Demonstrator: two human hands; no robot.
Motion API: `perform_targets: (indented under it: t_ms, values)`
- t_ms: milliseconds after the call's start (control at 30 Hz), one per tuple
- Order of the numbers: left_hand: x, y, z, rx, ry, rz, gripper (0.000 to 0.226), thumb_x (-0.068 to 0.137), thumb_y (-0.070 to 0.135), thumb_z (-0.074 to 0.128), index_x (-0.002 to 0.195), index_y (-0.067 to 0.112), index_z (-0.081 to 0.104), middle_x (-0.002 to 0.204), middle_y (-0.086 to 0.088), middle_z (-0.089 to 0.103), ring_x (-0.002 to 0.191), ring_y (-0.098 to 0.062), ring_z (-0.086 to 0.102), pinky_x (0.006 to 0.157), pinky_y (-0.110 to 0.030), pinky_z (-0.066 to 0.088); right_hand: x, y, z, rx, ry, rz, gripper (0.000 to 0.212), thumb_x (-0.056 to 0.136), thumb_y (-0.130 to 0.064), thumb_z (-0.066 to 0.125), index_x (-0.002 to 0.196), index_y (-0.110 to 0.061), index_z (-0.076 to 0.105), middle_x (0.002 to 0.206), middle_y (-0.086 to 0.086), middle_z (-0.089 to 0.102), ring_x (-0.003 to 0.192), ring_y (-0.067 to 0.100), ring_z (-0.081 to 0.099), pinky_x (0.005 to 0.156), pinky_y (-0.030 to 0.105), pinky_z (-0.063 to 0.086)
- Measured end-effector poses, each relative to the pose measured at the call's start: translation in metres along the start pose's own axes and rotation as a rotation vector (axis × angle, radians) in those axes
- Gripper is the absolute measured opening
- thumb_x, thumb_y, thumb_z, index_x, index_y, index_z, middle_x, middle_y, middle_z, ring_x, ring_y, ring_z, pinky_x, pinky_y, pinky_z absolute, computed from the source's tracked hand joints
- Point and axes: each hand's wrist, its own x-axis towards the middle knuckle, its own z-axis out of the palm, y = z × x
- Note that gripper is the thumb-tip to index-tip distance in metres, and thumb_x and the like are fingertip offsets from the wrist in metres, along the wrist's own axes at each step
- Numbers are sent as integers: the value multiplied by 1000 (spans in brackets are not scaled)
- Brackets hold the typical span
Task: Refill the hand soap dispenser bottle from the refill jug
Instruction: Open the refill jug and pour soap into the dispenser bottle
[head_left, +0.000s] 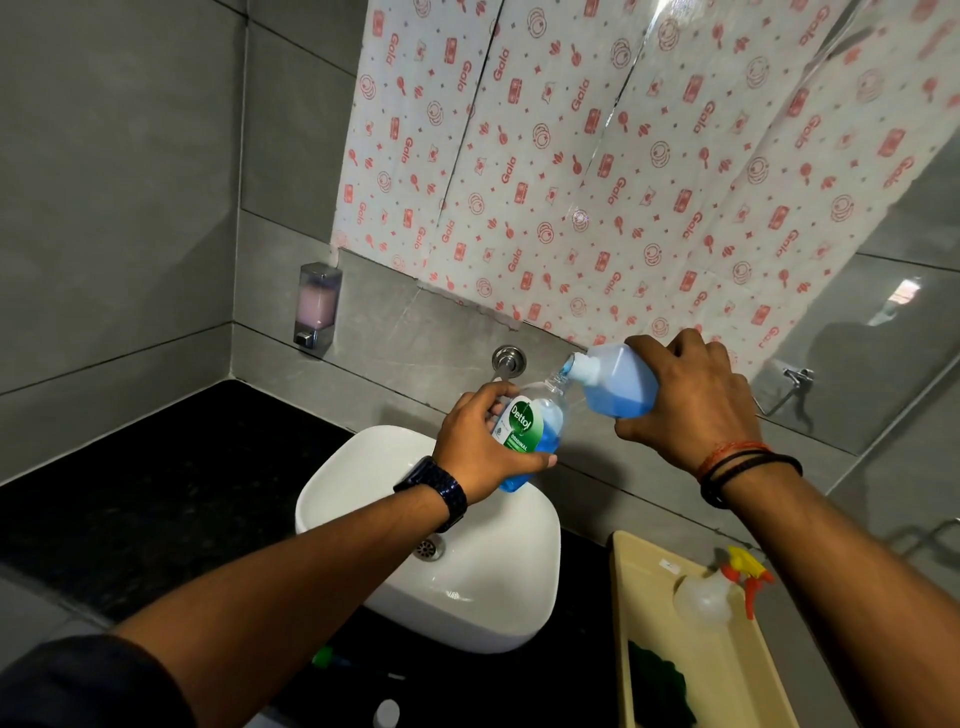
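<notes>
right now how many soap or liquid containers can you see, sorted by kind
hand-held bottles with blue liquid: 2, the dispenser bottle and the refill jug
wall soap dispenser: 1
spray bottle in the tray: 1
total: 4

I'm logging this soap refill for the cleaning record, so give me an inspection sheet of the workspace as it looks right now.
Surface: black countertop carrying a white basin; no spill visible.
Job's things: clear dispenser bottle, green label, partly filled with blue liquid, tilted over the basin; refill jug tipped, its spout at the bottle's open neck.
Clutter: beige tray to the right holding a spray bottle and something dark green; a green item below the basin, unclear.
Hands: left hand grips the dispenser bottle; right hand grips the jug.
Cables: nothing seen.
Surroundings: grey tiled walls, wall soap dispenser, wall tap, patterned sheet over the wall.
</notes>
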Motion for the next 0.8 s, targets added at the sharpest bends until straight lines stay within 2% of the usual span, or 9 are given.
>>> perform_targets:
  t_ms: [200,367,567,800]
  values:
    - [0,0,1,-3,-1,3,76,47,38,90,112,31,51,106,4,55,87,-4,56,67,-14,49,0,1,-1,4,2,-4,77,56,-37,82,123,-24,46,104,13,48,97,34,44,76,48,46]
    - [1,0,3,2,0,-3,78,48,39,89,115,30,52,108,3,56,91,-9,57,72,-20,53,0,3,0,-14,8,-9,77,56,-38,82,123,-24,45,104,13,48,97,33,45,75,47,46]
    - [2,3,4,-12,0,-4,76,47,39,90,112,32,52,107,2,56,88,-5,57,72,-19,53,1,6,1,-11,7,4,78,56,-38,82,123,-24,44,106,13,47,99,34,44,76,49,46]
    - [1,4,6,-11,-2,-3,75,47,38,90,112,31,52,108,2,57,92,-12,59,76,-27,56,-1,8,0,2,14,3,78,56,-38,82,124,-24,45,106,13,47,99,34,44,77,49,46]
